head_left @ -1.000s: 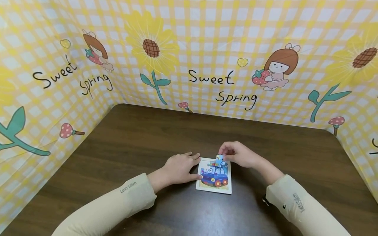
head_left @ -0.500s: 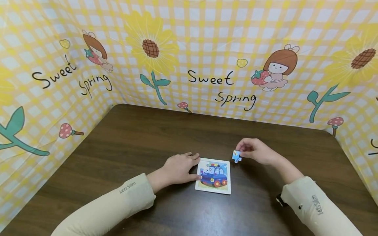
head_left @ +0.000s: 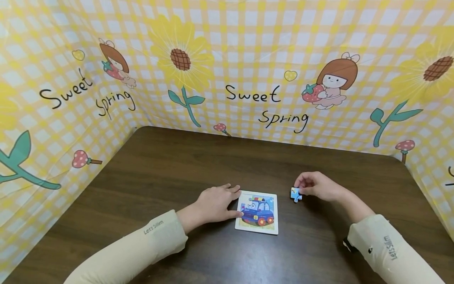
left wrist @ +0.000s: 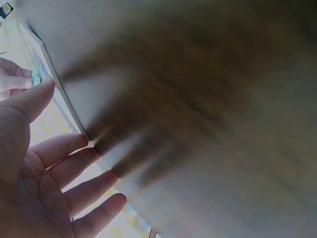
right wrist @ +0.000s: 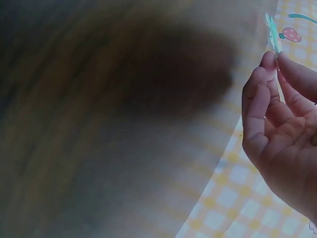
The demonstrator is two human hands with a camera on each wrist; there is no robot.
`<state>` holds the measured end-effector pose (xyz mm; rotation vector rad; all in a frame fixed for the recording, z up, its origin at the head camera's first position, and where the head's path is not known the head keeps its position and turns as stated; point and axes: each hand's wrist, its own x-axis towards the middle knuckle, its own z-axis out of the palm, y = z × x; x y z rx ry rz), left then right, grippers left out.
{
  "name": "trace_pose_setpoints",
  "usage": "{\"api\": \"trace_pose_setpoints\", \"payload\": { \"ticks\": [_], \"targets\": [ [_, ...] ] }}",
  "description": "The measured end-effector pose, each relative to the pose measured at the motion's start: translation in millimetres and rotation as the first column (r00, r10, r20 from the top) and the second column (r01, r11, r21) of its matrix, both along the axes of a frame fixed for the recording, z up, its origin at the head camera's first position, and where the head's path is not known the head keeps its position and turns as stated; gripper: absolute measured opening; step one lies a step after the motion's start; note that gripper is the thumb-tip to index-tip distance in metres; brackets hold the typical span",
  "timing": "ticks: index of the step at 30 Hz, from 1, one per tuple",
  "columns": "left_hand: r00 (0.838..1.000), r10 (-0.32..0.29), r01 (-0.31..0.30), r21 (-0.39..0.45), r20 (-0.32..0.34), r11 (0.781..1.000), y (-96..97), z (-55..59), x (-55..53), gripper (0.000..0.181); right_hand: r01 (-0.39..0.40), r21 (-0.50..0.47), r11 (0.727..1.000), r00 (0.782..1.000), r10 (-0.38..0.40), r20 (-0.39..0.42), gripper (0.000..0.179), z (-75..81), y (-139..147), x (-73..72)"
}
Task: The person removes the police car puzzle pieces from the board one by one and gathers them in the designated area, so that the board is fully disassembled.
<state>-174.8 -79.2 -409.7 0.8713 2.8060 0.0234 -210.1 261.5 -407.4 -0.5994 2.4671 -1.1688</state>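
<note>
With my right hand [head_left: 319, 186] I pinch the piece [head_left: 296, 193]; my left hand [head_left: 217, 202] (well spread) touches the puzzle [head_left: 258, 213].

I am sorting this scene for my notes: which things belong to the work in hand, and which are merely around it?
Work in hand:
puzzle piece, pinched by the right fingers
car puzzle tray, touched by the left fingers

Just around:
checked cloth
brown table underneath
</note>
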Motion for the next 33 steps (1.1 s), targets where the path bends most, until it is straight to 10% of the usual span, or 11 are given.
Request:
{"api": "trace_pose_setpoints", "payload": {
  "ticks": [19, 33],
  "targets": [
    [1.000, 0.001, -0.001, -0.007, 0.003, 1.000, 0.2, -0.4, 0.4, 0.071, 0.010, 0.080, 0.997, 0.997, -0.004, -0.071, 0.013, 1.5, 17.1, -4.7],
    [1.000, -0.004, 0.004, -0.012, 0.006, 1.000, 0.5, -0.8, -1.9, 0.071, -0.098, 0.081, 0.992, 0.993, 0.103, -0.060, 0.011, 7.5, -36.0, -10.2]
  ]
}}
